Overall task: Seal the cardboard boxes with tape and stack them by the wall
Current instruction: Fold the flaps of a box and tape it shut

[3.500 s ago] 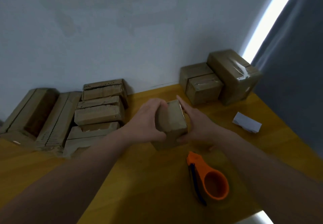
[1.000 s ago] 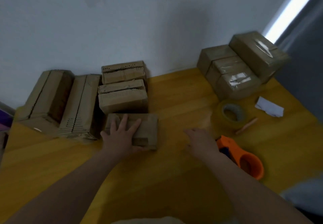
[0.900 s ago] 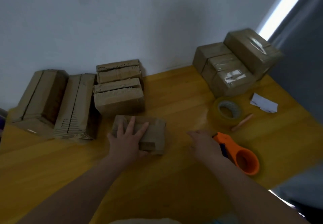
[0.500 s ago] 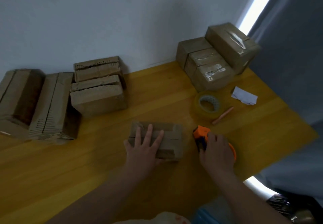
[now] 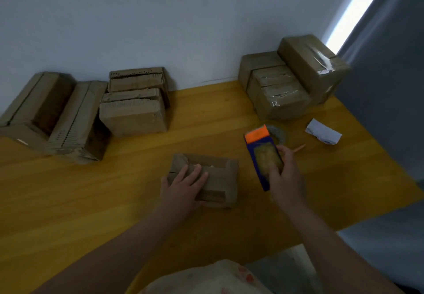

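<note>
My right hand (image 5: 286,179) is gripping the tape dispenser (image 5: 261,153), now lifted off the tabletop (image 5: 91,201) where it was lying. Just left of it, my left hand (image 5: 183,188) is pressing flat, fingers straight, on the unsealed box (image 5: 220,179), so taping seems next.

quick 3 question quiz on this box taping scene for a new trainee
1. True or false: the left hand rests flat on the small box.
2. What does the right hand grip? A) tape dispenser B) scissors C) knife
3. Fill in: the taped boxes stand at the table's far ____ corner.
Key: 1 true; 2 A; 3 right.
</note>
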Demonstrator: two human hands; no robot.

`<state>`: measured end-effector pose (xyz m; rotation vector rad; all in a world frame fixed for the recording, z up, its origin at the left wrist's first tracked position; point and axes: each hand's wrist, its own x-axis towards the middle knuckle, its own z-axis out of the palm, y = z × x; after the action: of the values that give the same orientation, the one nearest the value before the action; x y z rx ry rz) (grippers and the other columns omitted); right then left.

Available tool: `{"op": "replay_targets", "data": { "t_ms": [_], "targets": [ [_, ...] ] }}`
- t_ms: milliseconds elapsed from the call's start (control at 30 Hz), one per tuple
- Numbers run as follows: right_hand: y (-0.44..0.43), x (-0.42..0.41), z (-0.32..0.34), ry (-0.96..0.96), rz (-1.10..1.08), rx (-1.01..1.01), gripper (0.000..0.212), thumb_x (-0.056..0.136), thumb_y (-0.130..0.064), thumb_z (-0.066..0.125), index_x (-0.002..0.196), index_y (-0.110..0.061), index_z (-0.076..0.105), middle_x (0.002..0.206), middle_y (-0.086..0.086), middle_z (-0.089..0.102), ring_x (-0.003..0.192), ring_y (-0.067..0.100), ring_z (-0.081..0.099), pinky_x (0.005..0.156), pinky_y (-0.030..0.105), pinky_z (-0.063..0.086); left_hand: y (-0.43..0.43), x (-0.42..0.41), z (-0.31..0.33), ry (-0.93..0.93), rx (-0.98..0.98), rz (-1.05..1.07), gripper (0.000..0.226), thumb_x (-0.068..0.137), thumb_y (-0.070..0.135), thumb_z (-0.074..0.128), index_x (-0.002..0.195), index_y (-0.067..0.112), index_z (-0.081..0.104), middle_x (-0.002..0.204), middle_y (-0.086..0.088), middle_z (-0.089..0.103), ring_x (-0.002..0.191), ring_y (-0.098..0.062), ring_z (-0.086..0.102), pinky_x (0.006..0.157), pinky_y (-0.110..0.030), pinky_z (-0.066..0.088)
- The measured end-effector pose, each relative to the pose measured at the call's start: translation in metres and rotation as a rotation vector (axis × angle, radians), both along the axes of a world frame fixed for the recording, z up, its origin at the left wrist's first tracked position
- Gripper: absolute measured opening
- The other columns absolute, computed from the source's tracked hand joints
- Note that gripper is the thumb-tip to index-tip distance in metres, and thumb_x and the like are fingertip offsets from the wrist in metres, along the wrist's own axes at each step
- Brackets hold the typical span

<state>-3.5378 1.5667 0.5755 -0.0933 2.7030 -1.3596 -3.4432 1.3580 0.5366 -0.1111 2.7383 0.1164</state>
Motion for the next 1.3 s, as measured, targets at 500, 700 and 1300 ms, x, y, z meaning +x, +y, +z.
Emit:
{"op": "replay_targets", "data": {
  "t_ms": [500, 700, 1300],
  "targets": [
    [-0.057, -0.026, 0.042, -0.199, 0.653, -0.094, 0.071, 0.064, -0.019, 0.088, 0.116, -0.046, 0.047, 0.11, -0.017, 0.057, 0.098, 0.006, 0.062, 0.077, 0.027, 0.058, -0.034, 0.004, -0.001, 0.058, 0.099, -0.114, 0.07, 0.095, 0.035, 0.053, 0.153, 0.018, 0.016, 0.161, 0.003, 0.005, 0.148, -0.017, 0.008, 0.116, -0.033, 0.018],
    [-0.059, -0.032, 0.047, 0.08, 0.75, 0.318, 0.08, 0.075, -0.035, 0.077, 0.143, -0.041, 0.035, 0.125, -0.006, 0.051, 0.109, 0.012, 0.051, 0.084, 0.023, 0.046, -0.049, 0.006, -0.014, 0.285, 0.164, -0.177, 0.077, 0.049, 0.039, 0.091, 0.117, 0.009, 0.068, 0.125, -0.009, 0.062, 0.108, -0.027, 0.063, 0.086, -0.032, 0.054],
    [-0.042, -0.025, 0.033, 0.102, 0.748, 0.297, 0.087, 0.073, -0.037, 0.079, 0.144, -0.043, 0.029, 0.12, -0.005, 0.045, 0.104, 0.01, 0.046, 0.077, 0.021, 0.04, -0.041, -0.023, 0.046, 0.058, 1.525, 1.226, 0.024, 0.096, 0.034, 0.053, 0.103, 0.014, 0.066, 0.09, -0.009, 0.067, 0.081, -0.02, 0.06, 0.066, -0.03, 0.04]
  ]
}}
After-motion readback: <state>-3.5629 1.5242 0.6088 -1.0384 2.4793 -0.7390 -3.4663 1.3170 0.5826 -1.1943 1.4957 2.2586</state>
